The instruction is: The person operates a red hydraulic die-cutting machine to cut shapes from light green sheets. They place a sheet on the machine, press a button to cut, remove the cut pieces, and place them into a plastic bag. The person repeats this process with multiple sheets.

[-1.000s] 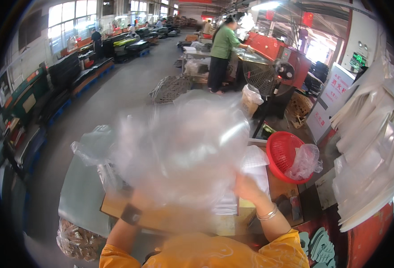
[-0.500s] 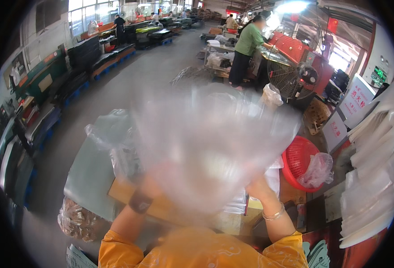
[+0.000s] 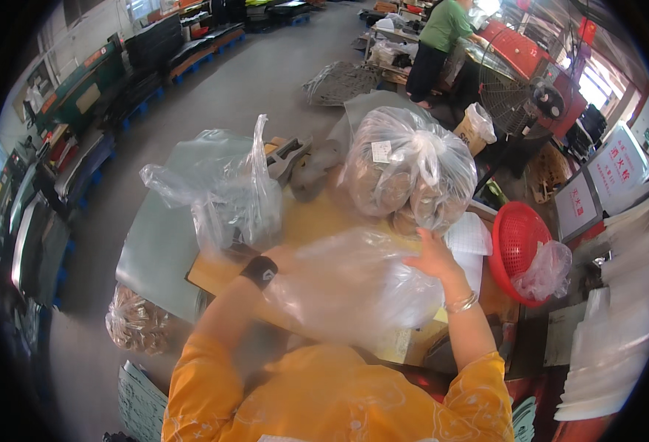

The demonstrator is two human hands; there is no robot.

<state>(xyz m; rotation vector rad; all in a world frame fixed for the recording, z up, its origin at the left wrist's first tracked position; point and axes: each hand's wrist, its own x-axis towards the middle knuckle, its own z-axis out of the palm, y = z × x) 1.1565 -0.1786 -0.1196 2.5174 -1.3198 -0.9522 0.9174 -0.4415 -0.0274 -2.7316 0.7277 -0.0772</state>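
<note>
A clear plastic bag [image 3: 354, 280], blurred by motion, spreads low in front of me over the table. At its left end is my left hand [image 3: 286, 261], with its fingers smeared and partly hidden by the film. My right hand [image 3: 436, 256] is at the bag's right side, its fingers and thumb spread apart. Just beyond it stand bulging knotted clear bags [image 3: 413, 166] filled with brownish-grey pieces, one bearing a small white label. Another clear bag [image 3: 236, 206], with its top sticking up, stands beyond my left hand. Grey curved pieces [image 3: 298, 162] lie between the bags.
A red plastic basket [image 3: 514, 243] with a crumpled clear bag [image 3: 545, 271] stands to the right. Stacked plastic sheets [image 3: 611, 346] hang at far right. A floor fan [image 3: 519, 96] and a co-worker in green [image 3: 442, 37] are beyond. A grey-green sheet [image 3: 162, 250] lies at left.
The clear bag, earlier raised and billowing before me, has come down low over the table. My right hand now shows spread fingers. The filled bags behind are uncovered, and the view has tilted down.
</note>
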